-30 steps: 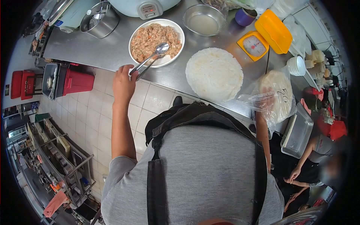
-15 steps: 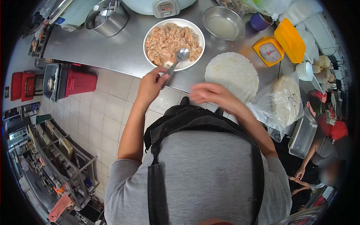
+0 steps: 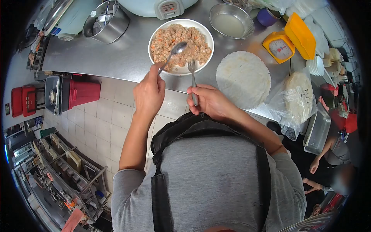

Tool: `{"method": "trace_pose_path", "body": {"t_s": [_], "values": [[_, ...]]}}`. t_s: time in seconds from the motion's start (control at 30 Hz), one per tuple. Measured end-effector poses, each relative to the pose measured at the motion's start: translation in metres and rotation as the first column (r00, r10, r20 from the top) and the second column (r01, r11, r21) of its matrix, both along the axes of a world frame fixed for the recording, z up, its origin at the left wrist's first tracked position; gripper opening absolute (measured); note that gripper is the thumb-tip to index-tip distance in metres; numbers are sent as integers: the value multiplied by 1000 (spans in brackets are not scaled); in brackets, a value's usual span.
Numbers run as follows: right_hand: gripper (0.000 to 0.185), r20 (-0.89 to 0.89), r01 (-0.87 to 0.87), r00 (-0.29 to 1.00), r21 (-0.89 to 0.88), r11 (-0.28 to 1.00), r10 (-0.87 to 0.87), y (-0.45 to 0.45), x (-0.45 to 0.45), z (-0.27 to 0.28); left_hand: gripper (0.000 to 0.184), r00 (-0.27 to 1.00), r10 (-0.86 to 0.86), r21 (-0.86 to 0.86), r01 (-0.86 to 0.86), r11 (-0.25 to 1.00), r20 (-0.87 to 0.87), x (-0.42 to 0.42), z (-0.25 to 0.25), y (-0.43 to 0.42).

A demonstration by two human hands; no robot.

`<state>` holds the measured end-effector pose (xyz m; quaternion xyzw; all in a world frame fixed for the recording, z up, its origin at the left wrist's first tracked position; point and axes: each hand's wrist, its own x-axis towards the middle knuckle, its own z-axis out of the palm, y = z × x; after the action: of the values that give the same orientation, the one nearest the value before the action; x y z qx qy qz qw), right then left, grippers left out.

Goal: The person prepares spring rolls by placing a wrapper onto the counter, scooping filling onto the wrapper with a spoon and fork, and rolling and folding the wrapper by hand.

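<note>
My left hand is closed around the handle of a metal spoon, whose bowl is over the chopped filling. A fork is gripped by its handle in my right hand, its tines at the near rim of the bowl. The white bowl holds a pale filling with orange bits. To the right of the bowl lies a round, flat white disc, dusted or floury in look, close to my right forearm.
Behind the bowl stand a rice cooker and a metal bowl of cloudy liquid. A steel pot is at left. Rightward are a yellow scale and a plastic bag of dough. A co-worker's arms show at far right.
My right hand, blurred and without a visible tool before, now holds a fork at the bowl's edge. My left hand has shifted slightly left, with the spoon's bowl further up over the filling.
</note>
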<state>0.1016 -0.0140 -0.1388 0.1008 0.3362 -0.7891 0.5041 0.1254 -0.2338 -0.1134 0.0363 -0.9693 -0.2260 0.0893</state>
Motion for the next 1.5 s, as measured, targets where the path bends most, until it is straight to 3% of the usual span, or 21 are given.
{"method": "trace_pose_path", "body": {"t_s": [0.07, 0.23, 0.37, 0.57, 0.7, 0.83, 0.97, 1.0, 1.1, 1.27, 1.3, 1.37, 1.4, 1.5], "values": [[22, -84, -34, 996, 20, 999, 35, 15, 3, 18, 49, 988, -36, -59, 27, 998, -148, -18, -11, 1], [24, -414, -3, 900, 302, 953, 134, 56, 10, 18, 55, 986, -123, -251, 91, 964, -111, -38, -57, 23], [21, -604, 221, 780, 512, 830, 165, 62, 3, 5, 54, 983, -160, -276, 131, 952, -86, -19, -53, 23], [22, -622, 278, 783, 374, 885, 17, 49, -13, -17, 54, 963, -165, -258, 108, 960, -211, -41, -25, 36], [24, -653, 240, 756, 328, 913, 36, 40, -29, -27, 59, 966, -244, -343, 202, 917, -83, -37, -43, 47], [22, -655, 238, 756, 310, 920, 25, 40, -33, -26, 56, 960, -250, -277, 207, 938, -128, -14, -29, 27], [18, -641, 232, 767, 320, 919, 30, 44, -31, -21, 53, 996, -32, -234, 12, 972, -83, -5, -17, 27], [18, -641, 232, 767, 319, 919, 29, 44, -30, -22, 53, 994, -43, -273, 14, 962, -98, -5, -30, 26], [18, -644, 238, 765, 302, 923, 14, 42, -32, -28, 52, 989, -94, -214, 67, 975, -118, -7, -55, 42], [19, -643, 246, 765, 282, 927, -8, 43, -33, -31, 33, 996, -57, 41, 54, 998, 64, -14, -53, 49], [19, -644, 247, 765, 272, 930, -14, 43, -33, -32, 33, 987, -79, 253, 40, 967, 143, -18, -60, 38], [20, -641, 279, 766, 260, 925, -50, 44, -32, -31, 34, 946, -168, 622, -44, 781, 277, -26, -69, 15], [21, -639, 294, 767, 254, 921, -68, 45, -30, -31, 34, 902, -213, 771, -176, 612, 375, -30, -58, 12], [19, -695, 349, 710, 206, 914, -114, 57, -28, -37, 34, 781, -247, 802, -473, 366, 573, -34, -31, 2]]}}
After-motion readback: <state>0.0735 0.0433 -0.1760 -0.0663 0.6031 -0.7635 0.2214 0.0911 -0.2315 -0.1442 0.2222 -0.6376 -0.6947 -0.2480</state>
